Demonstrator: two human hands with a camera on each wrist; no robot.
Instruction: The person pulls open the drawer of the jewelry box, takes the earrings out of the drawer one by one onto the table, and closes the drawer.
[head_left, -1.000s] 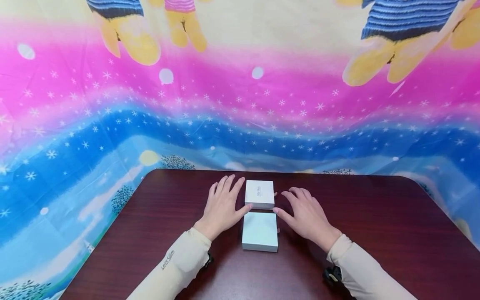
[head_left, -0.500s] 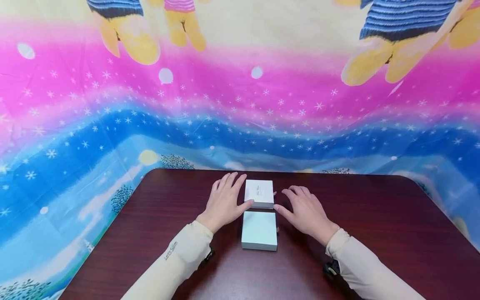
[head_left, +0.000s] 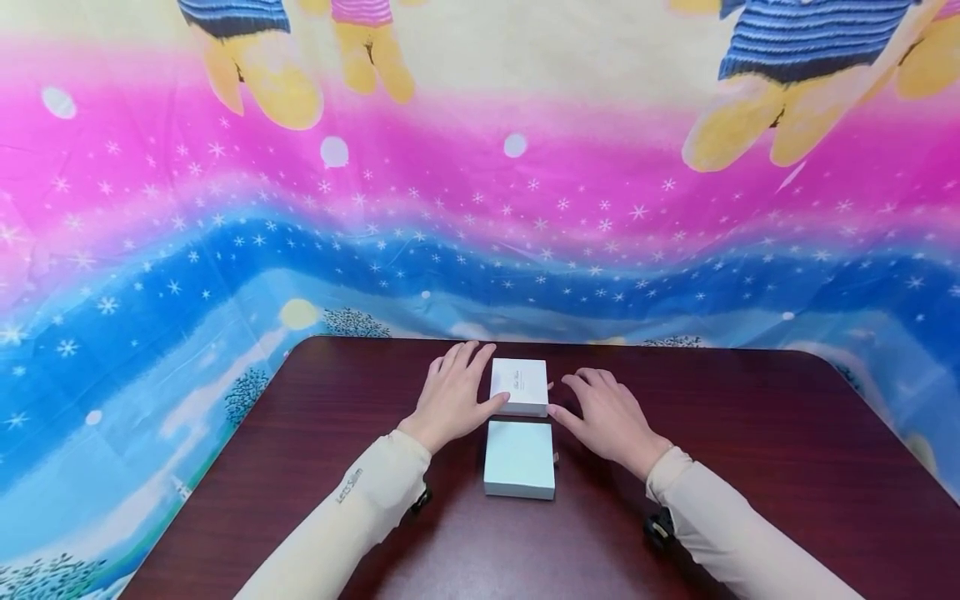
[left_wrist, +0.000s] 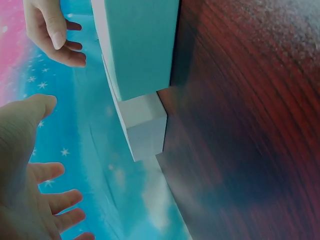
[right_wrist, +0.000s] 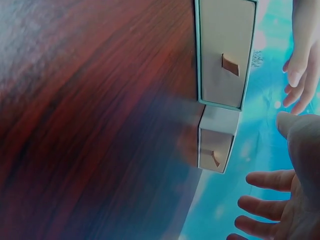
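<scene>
A small white box point(head_left: 519, 380) with dark lettering on its lid lies flat at the far middle of the table. Just in front of it lies a pale mint-green box point(head_left: 519, 458). Both are drawer-style, each with a brown ribbon tab point(right_wrist: 230, 65) on its right end, plain in the right wrist view. My left hand point(head_left: 450, 396) is beside the white box, fingers spread, its thumb overlapping the box's front left corner in the head view. On the other side is my right hand point(head_left: 611, 414), fingers apart, thumb near the front right corner. Neither hand holds anything.
The dark red-brown wooden table point(head_left: 750, 433) has rounded far corners. Behind its far edge hangs a colourful printed cloth point(head_left: 465, 200) with snowflakes. Light sleeves cover both arms, and a black wrist device point(head_left: 659, 528) shows below the right cuff.
My left hand has shifted slightly forward and right, its thumb further over the white box's corner. The right hand has edged slightly forward. Both boxes stay in place.
</scene>
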